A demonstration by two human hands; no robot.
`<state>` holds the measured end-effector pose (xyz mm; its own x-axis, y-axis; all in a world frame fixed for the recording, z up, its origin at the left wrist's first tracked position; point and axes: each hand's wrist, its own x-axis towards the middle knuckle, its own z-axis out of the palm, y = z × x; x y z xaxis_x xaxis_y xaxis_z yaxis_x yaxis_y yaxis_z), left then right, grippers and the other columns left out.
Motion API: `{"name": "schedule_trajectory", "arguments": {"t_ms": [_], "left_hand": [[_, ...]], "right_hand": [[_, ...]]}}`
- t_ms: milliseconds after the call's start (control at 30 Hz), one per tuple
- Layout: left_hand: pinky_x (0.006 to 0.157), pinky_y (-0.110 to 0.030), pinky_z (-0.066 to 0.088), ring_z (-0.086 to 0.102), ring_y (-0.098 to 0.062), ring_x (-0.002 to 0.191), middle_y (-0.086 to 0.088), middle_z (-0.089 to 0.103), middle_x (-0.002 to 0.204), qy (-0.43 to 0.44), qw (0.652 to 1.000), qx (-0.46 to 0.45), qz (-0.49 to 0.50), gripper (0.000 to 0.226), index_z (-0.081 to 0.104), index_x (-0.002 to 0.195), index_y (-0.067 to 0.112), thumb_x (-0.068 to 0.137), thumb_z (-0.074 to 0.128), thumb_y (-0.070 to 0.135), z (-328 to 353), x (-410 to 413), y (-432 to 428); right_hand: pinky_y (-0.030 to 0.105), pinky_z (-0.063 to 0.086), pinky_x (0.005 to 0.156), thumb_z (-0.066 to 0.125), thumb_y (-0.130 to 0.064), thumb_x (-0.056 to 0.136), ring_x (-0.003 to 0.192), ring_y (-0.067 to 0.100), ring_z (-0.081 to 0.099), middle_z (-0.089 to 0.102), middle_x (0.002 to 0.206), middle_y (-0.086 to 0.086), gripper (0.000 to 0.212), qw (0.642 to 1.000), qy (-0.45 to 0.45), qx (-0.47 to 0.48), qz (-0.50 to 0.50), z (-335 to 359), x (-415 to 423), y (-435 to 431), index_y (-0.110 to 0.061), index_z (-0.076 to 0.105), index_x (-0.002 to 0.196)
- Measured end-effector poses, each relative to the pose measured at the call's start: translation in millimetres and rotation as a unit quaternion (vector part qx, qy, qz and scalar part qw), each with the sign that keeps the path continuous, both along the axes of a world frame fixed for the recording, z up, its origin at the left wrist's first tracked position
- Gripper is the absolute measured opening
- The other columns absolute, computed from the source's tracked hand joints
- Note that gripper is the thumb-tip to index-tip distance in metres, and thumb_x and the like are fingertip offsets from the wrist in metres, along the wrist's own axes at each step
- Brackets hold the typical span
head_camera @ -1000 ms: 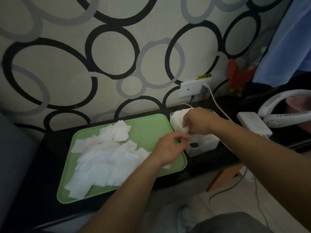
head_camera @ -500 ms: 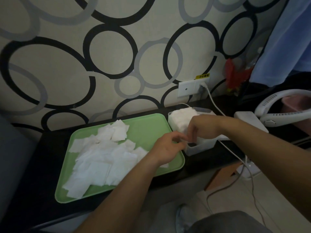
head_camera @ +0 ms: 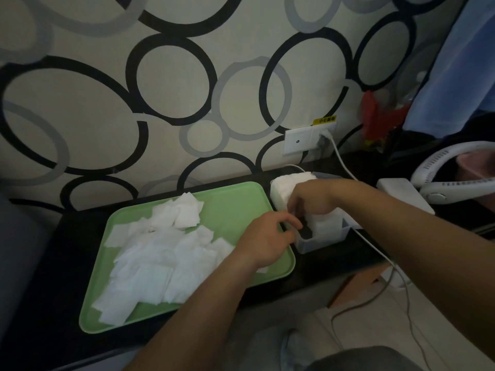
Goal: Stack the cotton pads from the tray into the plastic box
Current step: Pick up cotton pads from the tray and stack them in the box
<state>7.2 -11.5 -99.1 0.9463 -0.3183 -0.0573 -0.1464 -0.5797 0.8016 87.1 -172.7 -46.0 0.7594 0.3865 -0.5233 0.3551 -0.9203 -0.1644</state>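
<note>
Black shelf (head_camera: 67,253): one green rectangular plastic tray (head_camera: 235,204) holds overlapping white square cotton pads (head_camera: 150,263), too many to count. One clear plastic box (head_camera: 329,232) sits at its 3 o'clock. Right hand (head_camera: 313,202) grips pads inside; left hand (head_camera: 265,239) is curled, grip unclear.

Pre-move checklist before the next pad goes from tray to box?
1. Cotton pads left on the tray: ok, many lie loose.
2. Plastic box upright beside the tray: ok.
3. Room in the box: ok, dark gap at its near end.
4. Right hand empty: cannot tell, fingers curl down into the box.
5. Left hand free to pick: cannot tell, fingers curled at the tray's right edge.
</note>
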Motion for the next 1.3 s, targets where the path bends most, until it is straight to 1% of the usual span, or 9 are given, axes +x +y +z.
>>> {"name": "schedule_trajectory", "arguments": {"t_ms": [133,367,433,533,700,833,1033,1200,1300], "left_hand": [[0.080,-0.023,0.039,0.059,-0.021,0.099,0.007,0.063,0.122,-0.007,1.000,0.003,-0.009,0.019,0.073,0.108,0.031,0.094,0.063,0.023,-0.7,0.2,0.4],[0.100,-0.019,0.044,0.062,-0.003,0.111,0.009,0.069,0.123,0.051,0.995,-0.082,-0.022,0.028,0.074,0.120,0.023,0.094,0.066,0.018,2.3,-0.3,11.8],[0.085,-0.005,0.043,0.062,0.009,0.097,0.010,0.071,0.114,0.045,0.994,-0.104,0.005,0.027,0.074,0.120,0.020,0.095,0.065,0.017,8.5,-1.7,19.5],[0.068,-0.001,0.042,0.058,0.019,0.076,0.011,0.069,0.102,0.033,0.988,-0.138,0.060,0.023,0.074,0.116,0.017,0.096,0.063,0.014,18.5,-2.2,38.8],[0.078,-0.026,0.050,0.065,-0.010,0.093,0.006,0.072,0.106,0.042,0.972,-0.155,0.173,0.016,0.074,0.106,0.021,0.095,0.063,0.016,32.2,-11.5,93.9],[0.069,-0.025,0.048,0.063,-0.013,0.087,0.004,0.071,0.098,0.046,0.967,-0.114,0.223,0.013,0.073,0.099,0.022,0.093,0.066,0.012,30.1,-20.5,140.0],[0.067,-0.017,0.043,0.060,-0.006,0.078,0.009,0.068,0.093,0.020,0.985,0.036,0.170,0.027,0.070,0.091,0.030,0.083,0.075,0.005,20.1,-33.8,178.9],[0.075,-0.021,0.047,0.059,-0.004,0.079,0.008,0.065,0.096,0.031,0.987,0.089,0.128,0.025,0.070,0.097,0.031,0.082,0.079,0.013,12.6,-38.1,198.1],[0.074,-0.023,0.047,0.059,-0.006,0.080,0.008,0.065,0.096,0.029,0.988,0.090,0.125,0.024,0.069,0.099,0.032,0.083,0.079,0.017,11.8,-38.2,205.6]], "right_hand": [[0.019,0.045,0.079,0.044,-0.005,0.096,0.105,0.015,0.060,0.062,0.101,-0.017,0.043,1.000,-0.007,0.002,-0.007,-0.7,-1.5,2.1,-0.034,0.070,0.116],[0.029,0.053,0.090,0.040,0.006,0.083,0.098,0.011,0.065,0.073,0.102,-0.015,0.056,0.992,-0.026,0.110,-0.046,9.0,-19.8,-17.6,-0.032,0.077,0.101],[0.023,0.052,0.091,0.040,0.006,0.081,0.099,0.008,0.067,0.074,0.098,-0.012,0.053,0.982,-0.060,0.162,-0.078,16.8,-28.0,-18.7,-0.027,0.078,0.097],[0.003,0.045,0.071,0.044,0.005,0.085,0.093,0.003,0.067,0.075,0.092,-0.006,0.041,0.957,-0.108,0.244,-0.112,30.9,-41.7,-5.1,-0.018,0.077,0.093],[0.017,0.053,0.060,0.056,-0.004,0.091,0.081,0.010,0.069,0.075,0.084,0.001,0.022,0.906,-0.099,0.385,-0.148,30.3,-61.4,61.4,-0.014,0.075,0.089],[0.031,0.056,0.071,0.055,-0.007,0.089,0.074,0.022,0.067,0.073,0.086,-0.001,0.021,0.937,-0.043,0.327,-0.114,-0.4,-71.3,114.3,-0.012,0.075,0.094],[0.019,0.045,0.074,0.078,-0.017,0.079,0.080,0.006,0.060,0.061,0.081,-0.016,0.016,0.947,-0.059,0.299,-0.102,-28.4,-75.2,137.1,-0.022,0.072,0.093],[0.035,0.054,0.082,0.086,-0.046,0.066,0.087,0.012,0.062,0.063,0.095,-0.011,0.045,0.976,-0.061,0.200,-0.060,-34.7,-77.2,161.6,-0.029,0.064,0.100],[0.036,0.055,0.081,0.087,-0.041,0.067,0.089,0.014,0.062,0.063,0.095,-0.010,0.042,0.978,-0.068,0.192,-0.042,-35.5,-76.7,170.1,-0.028,0.063,0.099]]}}
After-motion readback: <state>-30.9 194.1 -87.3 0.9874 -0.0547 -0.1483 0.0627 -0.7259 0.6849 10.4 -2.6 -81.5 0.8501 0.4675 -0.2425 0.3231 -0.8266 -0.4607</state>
